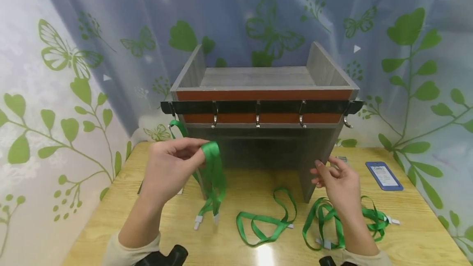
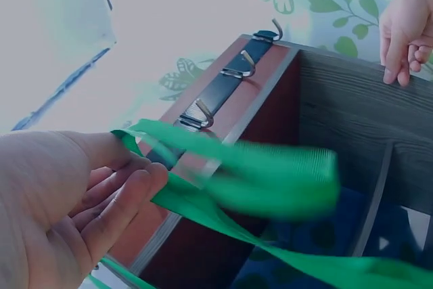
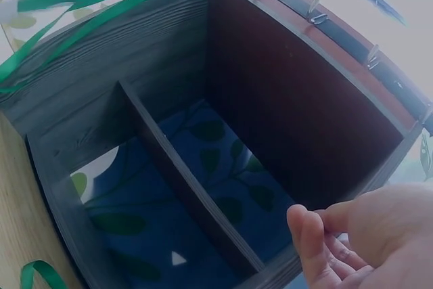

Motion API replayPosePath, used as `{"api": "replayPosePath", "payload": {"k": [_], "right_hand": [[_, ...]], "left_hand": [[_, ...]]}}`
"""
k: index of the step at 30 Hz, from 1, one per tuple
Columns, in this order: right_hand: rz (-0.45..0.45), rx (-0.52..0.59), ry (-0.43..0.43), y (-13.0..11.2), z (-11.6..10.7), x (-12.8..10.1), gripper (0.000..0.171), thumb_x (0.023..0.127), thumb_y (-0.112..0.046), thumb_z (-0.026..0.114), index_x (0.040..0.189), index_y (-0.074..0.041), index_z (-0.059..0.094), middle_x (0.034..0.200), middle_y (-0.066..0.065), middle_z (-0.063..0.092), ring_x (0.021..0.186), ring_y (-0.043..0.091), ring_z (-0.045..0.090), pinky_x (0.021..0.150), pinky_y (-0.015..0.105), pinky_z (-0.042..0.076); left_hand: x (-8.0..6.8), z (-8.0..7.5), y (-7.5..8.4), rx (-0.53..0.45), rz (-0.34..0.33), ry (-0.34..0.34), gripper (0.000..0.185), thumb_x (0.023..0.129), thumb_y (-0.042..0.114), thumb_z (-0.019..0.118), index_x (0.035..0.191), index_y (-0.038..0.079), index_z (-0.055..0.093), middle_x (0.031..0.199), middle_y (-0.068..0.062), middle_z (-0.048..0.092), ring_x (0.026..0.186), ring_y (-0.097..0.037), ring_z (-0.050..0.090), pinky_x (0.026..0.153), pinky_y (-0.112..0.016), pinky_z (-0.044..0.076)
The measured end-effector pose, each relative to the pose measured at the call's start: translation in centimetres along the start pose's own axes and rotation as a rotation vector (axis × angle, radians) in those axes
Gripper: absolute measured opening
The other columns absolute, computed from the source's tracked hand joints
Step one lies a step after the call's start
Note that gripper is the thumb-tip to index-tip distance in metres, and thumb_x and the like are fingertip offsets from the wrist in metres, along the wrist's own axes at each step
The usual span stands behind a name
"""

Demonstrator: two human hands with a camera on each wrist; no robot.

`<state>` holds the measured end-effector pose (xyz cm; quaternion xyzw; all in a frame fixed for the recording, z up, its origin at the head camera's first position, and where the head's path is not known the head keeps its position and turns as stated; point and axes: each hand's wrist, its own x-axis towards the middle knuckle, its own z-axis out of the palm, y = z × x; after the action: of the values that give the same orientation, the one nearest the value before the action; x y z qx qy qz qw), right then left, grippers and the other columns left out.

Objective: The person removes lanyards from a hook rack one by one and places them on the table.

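Observation:
My left hand (image 1: 199, 151) pinches a green lanyard (image 1: 213, 167) in front of the left end of a grey wooden shelf unit (image 1: 258, 78). The strap runs up toward the leftmost hook (image 1: 173, 117) of a black hook rail (image 1: 236, 106), and its clip ends hang near the table. The left wrist view shows the fingers (image 2: 128, 197) gripping the strap (image 2: 270, 181) beside the hooks (image 2: 196, 114). My right hand (image 1: 323, 171) rests its fingertips on the unit's right side panel (image 1: 314, 151), holding nothing. Its fingertips (image 3: 304, 231) sit at the panel edge.
Two more green lanyards (image 1: 269, 221) (image 1: 332, 218) lie on the yellow wooden table (image 1: 417, 233) in front of the unit. A blue badge holder (image 1: 384, 175) lies at the right. A curtain with green leaves hangs behind. The unit has a divider inside (image 3: 183, 181).

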<state>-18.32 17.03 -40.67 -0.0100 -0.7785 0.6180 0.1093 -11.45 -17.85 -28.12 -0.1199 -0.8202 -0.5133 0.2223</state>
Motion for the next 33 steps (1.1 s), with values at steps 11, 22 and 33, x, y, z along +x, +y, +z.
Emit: {"api": "replayPosePath", "payload": {"k": [11,22,33], "right_hand": [[0.013,0.018,-0.019,-0.2,0.0,0.0,0.056,0.1,-0.029,0.062,0.145,0.001,0.046,0.081,-0.005,0.077,0.065,0.022,0.073,0.061,0.026,0.06],[0.026,0.023,-0.019,-0.2,0.0,0.0,0.059,0.1,-0.03,0.062,0.146,0.002,0.044,0.085,-0.001,0.077,0.066,0.024,0.073,0.062,0.028,0.06],[0.023,0.029,-0.006,0.0,0.0,-0.2,0.055,0.1,-0.032,0.062,0.142,0.001,0.049,0.081,-0.009,0.075,0.065,0.022,0.072,0.062,0.026,0.06]], "left_hand": [[-2.6,-0.4,-0.8,0.019,-0.031,-0.022,0.006,0.087,0.009,0.077,0.092,0.01,0.08,0.071,-0.001,0.075,0.059,-0.009,0.07,0.058,-0.027,0.059],[-4.8,1.2,-4.8,0.025,-0.22,-0.024,0.004,0.085,0.012,0.08,0.088,0.009,0.079,0.07,0.0,0.074,0.058,-0.01,0.069,0.059,-0.026,0.06],[-8.2,3.9,-9.9,0.021,-0.429,-0.012,0.004,0.083,0.007,0.079,0.085,0.004,0.078,0.069,-0.001,0.073,0.057,-0.015,0.069,0.056,-0.021,0.058]]}}
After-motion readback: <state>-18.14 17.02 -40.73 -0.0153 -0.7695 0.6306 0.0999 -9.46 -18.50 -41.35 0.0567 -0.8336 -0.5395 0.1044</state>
